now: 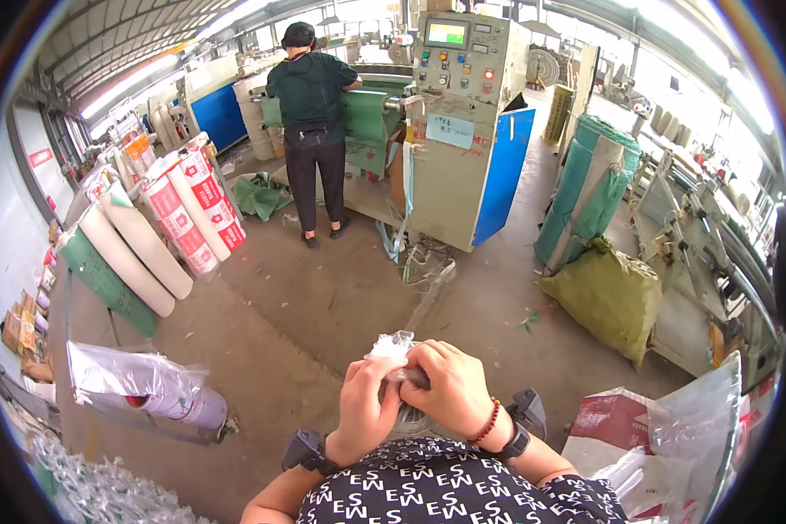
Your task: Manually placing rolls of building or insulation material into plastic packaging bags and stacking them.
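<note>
Clear plastic film (393, 343) is bunching up between the wearer's two hands in the head view, low and near the middle, just in front of the patterned shirt (445, 485). Its crumpled upper part is poking out beyond the fingers, away from the body, while a greyer part is showing between the two hands. Neither hand is clearly nearer: the left hand (364, 402) is closing on the film from the left, and the right hand (448, 382) is curling over it from the right, so both are clamping it, though the fingertips are partly hiding. The long axis seems to be running roughly away from the body, but the crumpling is making this hard to tell. Well beyond, a co-worker (314, 96) is standing beside a control cabinet (463, 175).
</note>
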Demonstrator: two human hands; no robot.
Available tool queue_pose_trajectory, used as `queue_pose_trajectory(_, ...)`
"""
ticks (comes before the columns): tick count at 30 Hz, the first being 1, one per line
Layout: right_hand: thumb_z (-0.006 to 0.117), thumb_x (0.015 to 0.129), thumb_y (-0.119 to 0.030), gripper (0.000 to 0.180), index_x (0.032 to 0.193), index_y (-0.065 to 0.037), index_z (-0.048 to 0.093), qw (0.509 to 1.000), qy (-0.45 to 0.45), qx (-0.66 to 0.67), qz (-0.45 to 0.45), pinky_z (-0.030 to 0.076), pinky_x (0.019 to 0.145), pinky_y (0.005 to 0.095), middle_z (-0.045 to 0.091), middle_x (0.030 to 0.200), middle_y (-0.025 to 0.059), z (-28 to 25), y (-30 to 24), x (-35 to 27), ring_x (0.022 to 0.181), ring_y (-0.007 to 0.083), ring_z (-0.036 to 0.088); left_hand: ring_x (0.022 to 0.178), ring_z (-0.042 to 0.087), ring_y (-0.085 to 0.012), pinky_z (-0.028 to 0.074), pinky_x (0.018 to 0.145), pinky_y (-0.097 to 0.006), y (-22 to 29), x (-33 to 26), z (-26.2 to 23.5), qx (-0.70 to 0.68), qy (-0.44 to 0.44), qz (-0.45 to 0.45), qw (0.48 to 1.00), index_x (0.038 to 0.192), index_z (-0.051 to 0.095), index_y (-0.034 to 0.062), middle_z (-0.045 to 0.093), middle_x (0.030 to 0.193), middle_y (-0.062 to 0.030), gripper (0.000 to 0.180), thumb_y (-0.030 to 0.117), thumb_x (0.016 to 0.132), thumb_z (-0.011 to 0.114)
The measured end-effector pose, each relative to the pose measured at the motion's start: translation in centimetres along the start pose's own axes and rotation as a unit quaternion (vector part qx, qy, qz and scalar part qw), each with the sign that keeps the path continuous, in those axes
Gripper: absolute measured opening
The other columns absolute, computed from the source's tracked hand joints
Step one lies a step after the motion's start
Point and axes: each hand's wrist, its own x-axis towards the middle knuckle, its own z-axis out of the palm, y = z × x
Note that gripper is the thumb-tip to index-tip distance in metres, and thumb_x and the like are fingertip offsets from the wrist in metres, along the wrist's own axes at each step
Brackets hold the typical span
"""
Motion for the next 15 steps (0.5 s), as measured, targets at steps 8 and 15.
queue_pose_trajectory(8,0.069,0.068,-0.018,0.019,0.082,-0.008,0.061,0.998,0.005,-0.045,-0.039,0.050,0.069,0.0332,0.063,0.084,0.0048,-0.2,0.6,0.7,0.081,0.0234,0.062,0.097,0.055,-0.0232,0.046,0.081,-0.033,-0.2,0.5,-0.2,0.007,-0.028,-0.006,1.000,0.116,0.051,0.0009,0.057,0.107,-0.0126,0.039,-0.012,0.080,0.053)
queue_pose_trajectory(15,0.071,0.066,-0.013,0.023,0.086,-0.008,0.059,0.990,0.094,0.012,-0.102,0.049,0.068,0.0322,0.064,0.088,0.0032,1.2,1.3,0.5,0.077,0.0217,0.059,0.101,0.048,-0.0253,0.046,0.080,-0.031,0.1,0.6,-0.2,0.011,-0.004,-0.037,0.999,0.123,0.051,0.0053,0.043,0.113,-0.0149,0.053,-0.013,0.074,0.056)
